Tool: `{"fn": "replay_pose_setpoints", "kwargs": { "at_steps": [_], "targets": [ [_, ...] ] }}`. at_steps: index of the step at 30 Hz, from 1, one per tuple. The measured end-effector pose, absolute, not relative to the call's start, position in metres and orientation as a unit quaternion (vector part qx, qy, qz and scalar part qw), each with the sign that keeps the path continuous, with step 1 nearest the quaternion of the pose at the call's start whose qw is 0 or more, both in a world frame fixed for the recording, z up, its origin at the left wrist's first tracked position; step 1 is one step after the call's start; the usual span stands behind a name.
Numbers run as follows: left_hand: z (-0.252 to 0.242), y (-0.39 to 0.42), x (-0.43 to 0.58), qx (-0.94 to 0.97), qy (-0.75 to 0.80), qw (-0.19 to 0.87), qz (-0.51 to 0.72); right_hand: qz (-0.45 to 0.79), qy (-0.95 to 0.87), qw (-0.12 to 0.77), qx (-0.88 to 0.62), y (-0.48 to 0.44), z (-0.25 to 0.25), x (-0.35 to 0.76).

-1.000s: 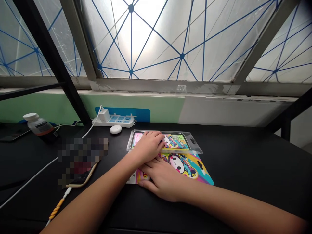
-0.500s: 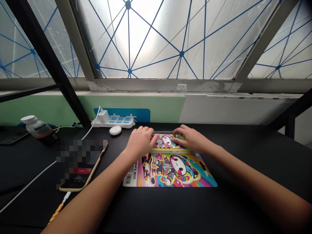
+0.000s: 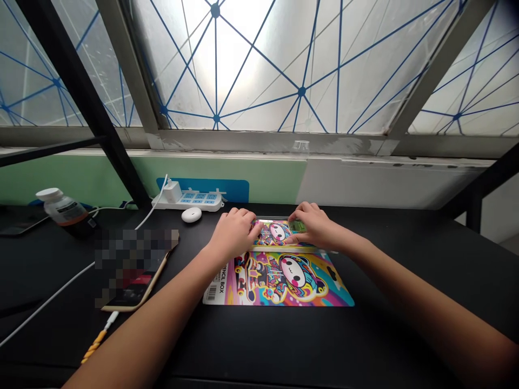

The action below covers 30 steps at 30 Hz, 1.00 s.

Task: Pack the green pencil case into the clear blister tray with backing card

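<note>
A pencil box [image 3: 272, 233] with a colourful cartoon print lies crosswise on the black desk. Its near edge shows as a pale yellow strip. My left hand [image 3: 234, 233] is closed round the left end, thumb on the top face. At the other end my right hand [image 3: 313, 227] grips with the thumb in front and fingers behind; a bit of green shows between them. Towards me, against or under the box, a flat printed card [image 3: 284, 278] carries the same cartoon figure, a barcode and the words "PENCIL BOX". The fingertips are partly hidden.
To the left lie a phone [image 3: 141, 292] on a charging cable and a small white round case [image 3: 191, 215]. A power strip [image 3: 198, 201] stands against the wall. Farther left is a bottle [image 3: 65, 210] with a white cap. Black metal posts [image 3: 81, 92] rise at the desk's sides.
The card's right edge has shifted slightly left and its near edge slightly away from me. My right hand has tilted a little at the box's end. The view has shifted slightly.
</note>
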<state>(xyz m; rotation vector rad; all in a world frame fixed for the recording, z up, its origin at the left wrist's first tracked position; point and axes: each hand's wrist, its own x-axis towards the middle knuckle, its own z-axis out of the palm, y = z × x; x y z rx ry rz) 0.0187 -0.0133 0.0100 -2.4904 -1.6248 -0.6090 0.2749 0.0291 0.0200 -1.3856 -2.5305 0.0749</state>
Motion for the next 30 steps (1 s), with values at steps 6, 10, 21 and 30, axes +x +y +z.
{"fn": "replay_pose_setpoints", "kwargs": {
  "at_steps": [6, 10, 21, 30],
  "targets": [
    [0.025, -0.016, 0.009, -0.813, -0.545, 0.074, -0.193, -0.037, -0.876, 0.2, -0.437, 0.008, 0.02, 0.267],
    [0.046, -0.034, 0.002, -0.833, -0.51, 0.076, -0.2, -0.098, -0.883, 0.264, -0.375, -0.02, 0.027, 0.273],
    [-0.011, -0.158, -0.008, -0.825, -0.472, 0.068, -0.303, -0.118, -0.909, 0.276, -0.288, -0.136, -0.009, 0.302],
    [-0.024, -0.158, -0.015, -0.726, -0.608, -0.148, -0.283, 0.084, -0.869, 0.27, -0.405, -0.125, -0.015, 0.307]
  ]
}}
